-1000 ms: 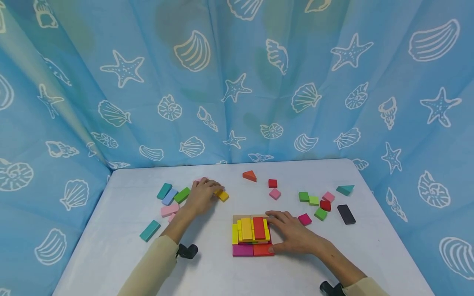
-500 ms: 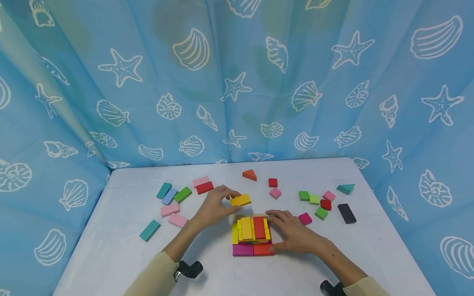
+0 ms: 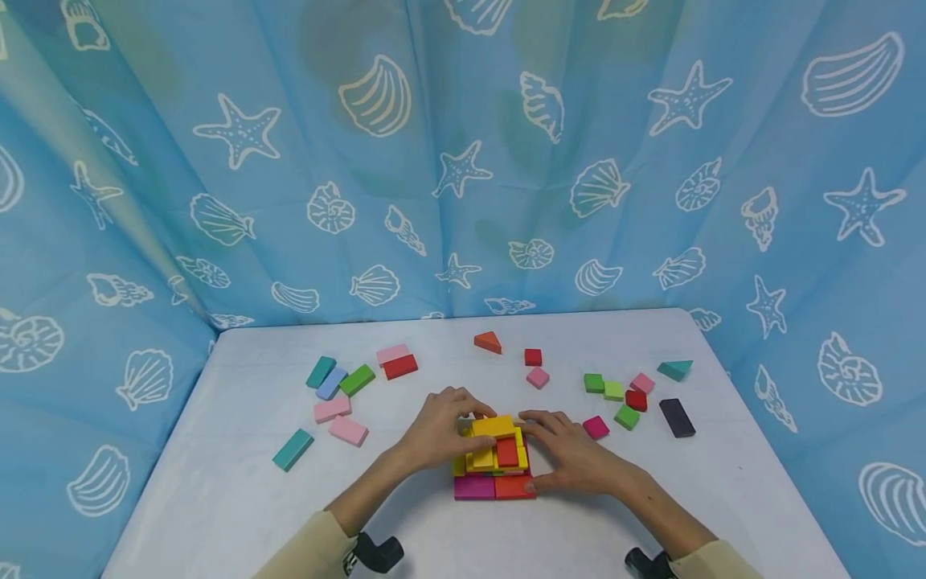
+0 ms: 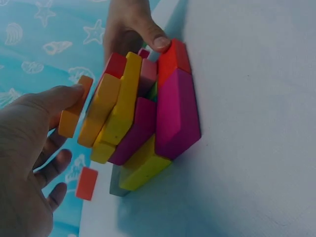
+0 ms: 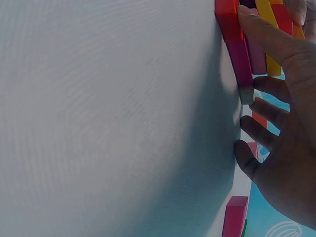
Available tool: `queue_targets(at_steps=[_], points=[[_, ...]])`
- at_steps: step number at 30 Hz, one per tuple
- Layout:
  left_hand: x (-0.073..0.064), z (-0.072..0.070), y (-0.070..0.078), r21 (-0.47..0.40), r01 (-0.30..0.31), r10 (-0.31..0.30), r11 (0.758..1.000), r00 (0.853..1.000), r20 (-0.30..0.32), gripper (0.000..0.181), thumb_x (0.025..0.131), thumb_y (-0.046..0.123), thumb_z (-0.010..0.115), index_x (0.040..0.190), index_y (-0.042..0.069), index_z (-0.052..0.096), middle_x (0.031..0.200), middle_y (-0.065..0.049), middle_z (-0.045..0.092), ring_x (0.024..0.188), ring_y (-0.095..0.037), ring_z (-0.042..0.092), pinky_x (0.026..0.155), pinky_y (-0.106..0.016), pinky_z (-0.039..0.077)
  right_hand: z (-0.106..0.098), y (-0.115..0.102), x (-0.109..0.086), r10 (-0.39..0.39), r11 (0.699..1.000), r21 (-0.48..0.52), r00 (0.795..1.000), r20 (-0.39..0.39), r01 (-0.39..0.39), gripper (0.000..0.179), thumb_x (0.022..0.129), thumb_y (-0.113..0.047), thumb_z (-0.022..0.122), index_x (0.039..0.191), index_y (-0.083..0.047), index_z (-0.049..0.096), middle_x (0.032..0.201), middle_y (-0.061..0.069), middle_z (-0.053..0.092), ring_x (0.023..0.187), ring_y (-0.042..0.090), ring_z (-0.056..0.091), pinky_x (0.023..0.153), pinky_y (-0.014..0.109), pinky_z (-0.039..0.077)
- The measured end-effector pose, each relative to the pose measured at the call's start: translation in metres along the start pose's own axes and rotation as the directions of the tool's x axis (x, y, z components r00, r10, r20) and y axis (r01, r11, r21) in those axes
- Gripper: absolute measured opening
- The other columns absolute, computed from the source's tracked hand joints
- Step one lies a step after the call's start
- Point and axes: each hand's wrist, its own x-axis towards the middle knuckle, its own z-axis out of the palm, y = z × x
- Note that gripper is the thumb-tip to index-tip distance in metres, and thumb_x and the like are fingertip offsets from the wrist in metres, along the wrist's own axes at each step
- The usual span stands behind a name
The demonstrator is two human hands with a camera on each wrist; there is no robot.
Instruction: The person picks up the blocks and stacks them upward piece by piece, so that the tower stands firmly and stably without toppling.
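Note:
My left hand [image 3: 440,430] pinches a yellow-orange block [image 3: 494,426] between thumb and fingers, over the back of a layered block stack [image 3: 474,488]. In the left wrist view, a narrow gap shows between this held block [image 4: 75,111] and the orange block [image 4: 100,109] on the stack's top. The stack has purple and red blocks at its front base, with yellow ones higher up. Along its right side lies my right hand [image 3: 575,458], thumb on the red front block [image 5: 229,20]. Its other fingers reach loosely toward the back corner.
Pink, green, blue, teal and red blocks lie scattered at left, among them a red block [image 3: 400,367]. An orange triangle [image 3: 488,342] is at the back. Small cubes, a teal triangle [image 3: 675,370] and a black block [image 3: 677,418] lie to the right.
My left hand has picked up the yellow-orange block at the back left and carried it right and toward me, over the stack. The right hand has stayed at the stack's side.

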Motion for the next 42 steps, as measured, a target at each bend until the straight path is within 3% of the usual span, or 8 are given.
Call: queue_targets(at_steps=[20, 26, 30, 33, 37, 42], points=[[0.003, 0.003, -0.003, 0.008, -0.008, 0.008, 1.000, 1.000, 0.014, 0.045, 0.084, 0.053, 0.076, 0.124, 0.033, 0.070, 0.110, 0.014, 0.064, 0.113, -0.009, 0.053, 0.098, -0.041, 0.044, 0.001, 0.001, 0.001, 0.002, 1.000, -0.006, 1.000, -0.001, -0.002, 0.090, 0.073, -0.057, 0.084, 0.148, -0.025, 0.048, 0.158, 0.001, 0.035, 0.141, 0.029, 0.036, 0.105, 0.061, 0.042], [0.002, -0.007, -0.014, -0.136, 0.030, -0.026, 0.990, 0.999, 0.031, 0.047, 0.090, 0.049, 0.071, 0.130, 0.023, 0.068, 0.116, 0.003, 0.064, 0.112, -0.018, 0.056, 0.098, -0.048, 0.042, 0.002, 0.000, 0.000, 0.006, 1.000, 0.002, 1.000, -0.005, -0.006, 0.089, 0.073, -0.058, 0.083, 0.148, -0.025, 0.049, 0.158, 0.001, 0.036, 0.141, 0.029, 0.036, 0.106, 0.061, 0.041], [0.003, -0.018, -0.040, -0.226, 0.077, -0.082, 0.971, 0.997, -0.015, 0.045, 0.094, 0.043, 0.069, 0.131, 0.018, 0.067, 0.120, -0.003, 0.065, 0.106, -0.021, 0.058, 0.091, -0.042, 0.050, 0.002, 0.000, 0.000, 0.014, 1.000, -0.008, 1.000, -0.010, -0.014, 0.090, 0.072, -0.057, 0.084, 0.148, -0.026, 0.048, 0.158, 0.000, 0.035, 0.141, 0.027, 0.036, 0.106, 0.060, 0.042], [0.004, -0.026, -0.065, -0.213, 0.127, -0.149, 0.969, 0.985, -0.091, 0.044, 0.095, 0.041, 0.069, 0.132, 0.017, 0.067, 0.122, -0.004, 0.066, 0.106, -0.023, 0.059, 0.086, -0.037, 0.053, 0.002, -0.001, 0.000, 0.016, 1.000, -0.006, 1.000, -0.011, -0.016, 0.090, 0.072, -0.056, 0.084, 0.148, -0.026, 0.048, 0.158, 0.000, 0.035, 0.141, 0.027, 0.035, 0.107, 0.060, 0.042], [0.003, -0.039, -0.091, -0.183, 0.215, -0.248, 0.959, 0.951, -0.184, 0.043, 0.096, 0.037, 0.069, 0.133, 0.014, 0.066, 0.121, -0.007, 0.064, 0.106, -0.026, 0.058, 0.087, -0.039, 0.054, 0.001, -0.002, 0.000, 0.014, 1.000, 0.012, 1.000, -0.006, -0.014, 0.089, 0.073, -0.056, 0.084, 0.148, -0.025, 0.048, 0.158, 0.000, 0.036, 0.141, 0.029, 0.035, 0.107, 0.061, 0.041], [0.004, -0.048, -0.113, -0.005, 0.314, -0.304, 0.949, 0.914, -0.268, 0.044, 0.096, 0.034, 0.069, 0.134, 0.012, 0.066, 0.124, -0.011, 0.060, 0.112, -0.029, 0.056, 0.093, -0.047, 0.050, 0.002, -0.002, 0.000, 0.016, 1.000, 0.010, 1.000, -0.009, -0.016, 0.089, 0.073, -0.056, 0.084, 0.148, -0.025, 0.048, 0.158, 0.000, 0.036, 0.141, 0.029, 0.035, 0.107, 0.062, 0.040]])
